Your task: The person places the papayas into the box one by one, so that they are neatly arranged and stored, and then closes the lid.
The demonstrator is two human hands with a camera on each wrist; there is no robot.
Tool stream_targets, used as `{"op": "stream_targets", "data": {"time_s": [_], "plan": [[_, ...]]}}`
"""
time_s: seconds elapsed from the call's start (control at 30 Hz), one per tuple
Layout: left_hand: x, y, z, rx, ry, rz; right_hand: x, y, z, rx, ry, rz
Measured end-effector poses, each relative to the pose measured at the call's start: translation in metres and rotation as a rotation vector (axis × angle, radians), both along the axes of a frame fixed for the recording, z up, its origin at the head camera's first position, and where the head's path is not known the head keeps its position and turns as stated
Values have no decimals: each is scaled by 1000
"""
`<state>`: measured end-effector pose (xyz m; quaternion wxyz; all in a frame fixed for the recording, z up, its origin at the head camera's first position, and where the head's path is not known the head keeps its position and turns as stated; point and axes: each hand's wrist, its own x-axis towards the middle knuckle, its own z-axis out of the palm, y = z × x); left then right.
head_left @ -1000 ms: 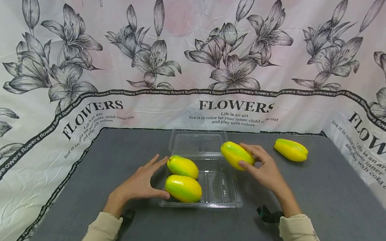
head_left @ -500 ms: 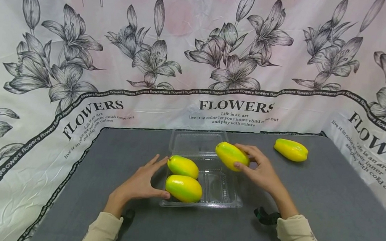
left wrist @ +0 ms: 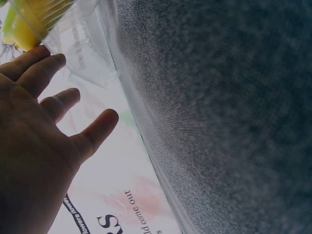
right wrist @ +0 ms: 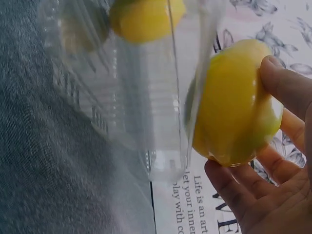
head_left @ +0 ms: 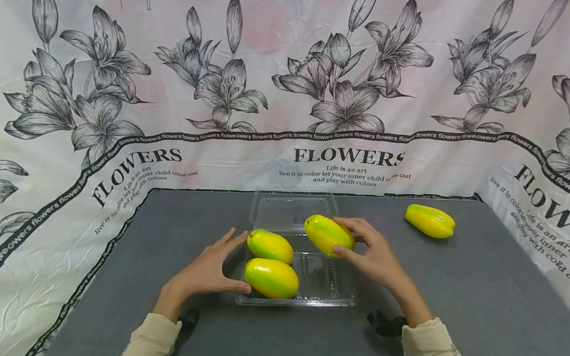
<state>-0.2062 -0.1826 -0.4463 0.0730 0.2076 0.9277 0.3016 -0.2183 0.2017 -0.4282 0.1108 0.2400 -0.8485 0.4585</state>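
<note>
My right hand [head_left: 375, 256] holds a glossy yellow-green papaya [head_left: 328, 235] between thumb and fingers, above the right back part of a clear plastic clamshell box [head_left: 342, 303]. In the right wrist view this papaya [right wrist: 234, 105] shows beside the box wall, with the thumb on one side and fingertips beneath. Two more papayas lie in the left half of the box, a back papaya [head_left: 270, 247] and a front papaya [head_left: 271, 279]. With fingers spread, my left hand [head_left: 208, 267] rests at the box's left side, its thumb by the front left corner.
Another papaya [head_left: 430, 221] lies on the grey tabletop [head_left: 477, 308] at the back right. The box's clear lid [head_left: 292, 210] lies folded back toward the flower-printed cloth [head_left: 235, 162] behind the table. Dark straps hang near both wrists.
My right hand has carried the papaya leftward and slightly nearer, from the box's right edge to over its right half. The left hand stays in place.
</note>
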Motion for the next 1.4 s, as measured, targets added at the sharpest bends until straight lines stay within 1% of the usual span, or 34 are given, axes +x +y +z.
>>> {"op": "stream_targets", "data": {"time_s": [0.23, 0.47, 0.67, 0.93, 1.1, 1.4], "plan": [[0, 0, 1, 2, 1, -5, 3, -9, -1, 4, -22, 60], [-1, 0, -1, -2, 6, -6, 2, -12, -7, 21, -20, 65], [-1, 1, 0, -10, 0, 1, 0, -14, -12, 5, -21, 86], [0, 1, -1, -15, -4, 5, -1, -18, -18, 7, -45, 82], [0, 1, -2, -16, -6, 5, -2, -21, -22, 13, -35, 80], [-1, 1, -1, -7, -15, 3, -4, -23, -30, 51, -25, 44]]}}
